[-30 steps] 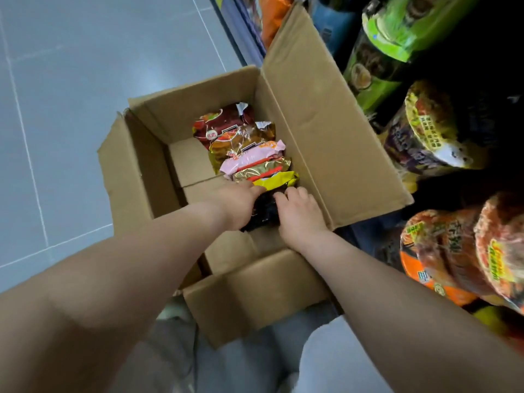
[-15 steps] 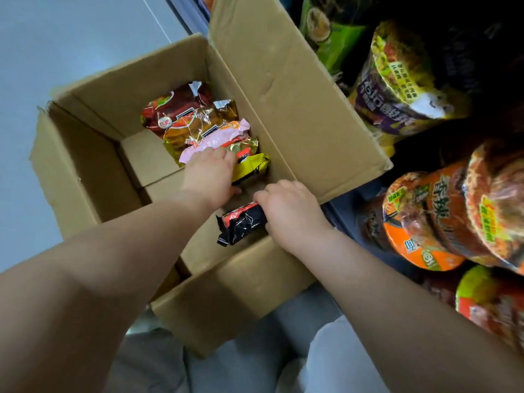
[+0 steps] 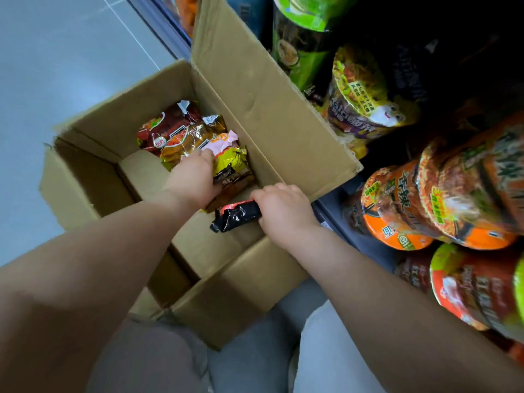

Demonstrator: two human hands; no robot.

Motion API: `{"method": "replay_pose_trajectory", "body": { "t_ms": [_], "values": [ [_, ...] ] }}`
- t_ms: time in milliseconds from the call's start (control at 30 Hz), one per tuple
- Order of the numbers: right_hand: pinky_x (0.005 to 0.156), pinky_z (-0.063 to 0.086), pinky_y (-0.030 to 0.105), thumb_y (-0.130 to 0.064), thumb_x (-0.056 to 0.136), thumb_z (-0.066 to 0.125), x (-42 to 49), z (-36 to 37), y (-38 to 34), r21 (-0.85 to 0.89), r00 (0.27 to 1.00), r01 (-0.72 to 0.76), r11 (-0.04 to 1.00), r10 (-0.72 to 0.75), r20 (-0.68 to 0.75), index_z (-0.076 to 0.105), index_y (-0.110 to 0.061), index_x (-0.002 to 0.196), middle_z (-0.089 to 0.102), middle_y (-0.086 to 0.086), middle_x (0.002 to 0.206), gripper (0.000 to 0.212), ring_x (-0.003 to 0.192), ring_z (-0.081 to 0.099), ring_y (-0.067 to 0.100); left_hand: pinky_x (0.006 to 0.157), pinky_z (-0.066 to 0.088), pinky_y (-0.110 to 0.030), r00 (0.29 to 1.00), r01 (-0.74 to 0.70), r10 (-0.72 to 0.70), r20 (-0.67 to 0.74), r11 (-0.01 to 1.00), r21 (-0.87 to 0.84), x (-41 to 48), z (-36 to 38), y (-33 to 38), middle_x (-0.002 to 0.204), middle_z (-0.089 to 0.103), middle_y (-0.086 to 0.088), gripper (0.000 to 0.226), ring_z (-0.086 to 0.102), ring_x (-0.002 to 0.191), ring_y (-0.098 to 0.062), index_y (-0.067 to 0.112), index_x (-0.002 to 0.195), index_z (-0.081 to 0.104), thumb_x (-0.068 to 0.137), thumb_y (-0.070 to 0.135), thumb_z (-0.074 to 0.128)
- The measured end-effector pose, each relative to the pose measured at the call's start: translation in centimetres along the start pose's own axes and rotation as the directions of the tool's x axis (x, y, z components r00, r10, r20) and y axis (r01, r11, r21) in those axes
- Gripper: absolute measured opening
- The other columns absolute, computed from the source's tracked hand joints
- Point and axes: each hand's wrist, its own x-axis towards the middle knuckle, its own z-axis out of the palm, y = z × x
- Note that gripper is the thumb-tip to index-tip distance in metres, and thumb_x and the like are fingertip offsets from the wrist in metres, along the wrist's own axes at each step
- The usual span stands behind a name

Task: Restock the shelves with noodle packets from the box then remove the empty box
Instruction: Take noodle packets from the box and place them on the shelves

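Observation:
An open cardboard box point(image 3: 272, 109) stands on the floor in front of me. Inside it lies a row of noodle packets: a red one point(image 3: 167, 127), a gold one point(image 3: 188, 143), a pink one point(image 3: 225, 143) and a yellow one point(image 3: 231, 164). My left hand point(image 3: 192, 177) is down in the box and grips the yellow packet from its left side. My right hand point(image 3: 280, 211) holds a black packet point(image 3: 235, 217) with a red end, lifted near the box's near right corner.
Shelves on the right hold bowl noodles: orange bowls point(image 3: 397, 211), a yellow-lidded bowl point(image 3: 363, 89) and green cups point(image 3: 303, 38). The box's tall right flap point(image 3: 255, 66) leans toward the shelf. Grey tiled floor point(image 3: 56, 66) lies to the left. My knees are below.
My right hand has pulled the black packet up and out of the row. My left hand has reached further into the box and closed on the yellow packet.

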Motion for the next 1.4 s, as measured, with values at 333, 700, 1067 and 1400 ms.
{"method": "replay_pose_trajectory", "body": {
  "t_ms": [333,700,1067,1400],
  "values": [
    [0.074,0.041,0.032,-0.027,0.086,0.059,-8.8,-18.4,-6.8,0.059,0.979,-0.192,0.980,0.187,0.079,0.056,-0.019,0.115,0.062,0.003,0.109,0.030,0.105,0.056,0.026,0.080,0.045,-0.040,0.992,0.126,-0.126,0.004,0.990,-0.063,-13.7,-21.2,0.5,0.110,0.055,-0.018,0.055,0.055,0.102,-0.039,0.009,0.122,0.048,0.079,0.037,0.066],
    [0.071,0.046,0.033,-0.028,0.082,0.063,-24.4,-40.7,-13.7,0.123,0.988,-0.141,0.982,0.131,0.087,0.058,-0.020,0.109,0.064,0.006,0.101,0.030,0.096,0.059,0.030,0.062,0.037,-0.033,0.952,0.257,-0.290,-0.102,0.932,-0.256,-36.4,-40.8,6.1,0.093,0.057,-0.009,0.048,0.054,0.084,-0.033,0.014,0.104,0.050,0.075,0.051,0.055],
    [0.061,0.040,0.030,-0.029,0.084,0.059,-25.9,-45.4,-26.6,0.005,0.991,-0.136,0.991,0.136,-0.012,0.054,-0.023,0.107,0.058,0.000,0.088,0.024,0.087,0.060,0.027,0.074,0.052,-0.043,0.913,0.218,-0.325,-0.248,0.900,-0.377,-43.8,-44.8,-5.4,0.101,0.066,-0.008,0.039,0.060,0.090,-0.033,0.025,0.113,0.050,0.077,0.029,0.065],
    [0.067,0.041,0.031,-0.025,0.088,0.056,-19.2,-43.9,-45.6,0.165,0.957,-0.233,0.958,0.256,-0.137,0.055,-0.020,0.107,0.064,0.006,0.101,0.020,0.096,0.060,0.030,0.070,0.041,-0.034,0.904,0.208,-0.299,-0.305,0.932,-0.297,-48.2,-50.5,-23.9,0.110,0.064,-0.003,0.036,0.058,0.100,-0.031,0.028,0.117,0.052,0.082,0.029,0.063]
  ]
}}
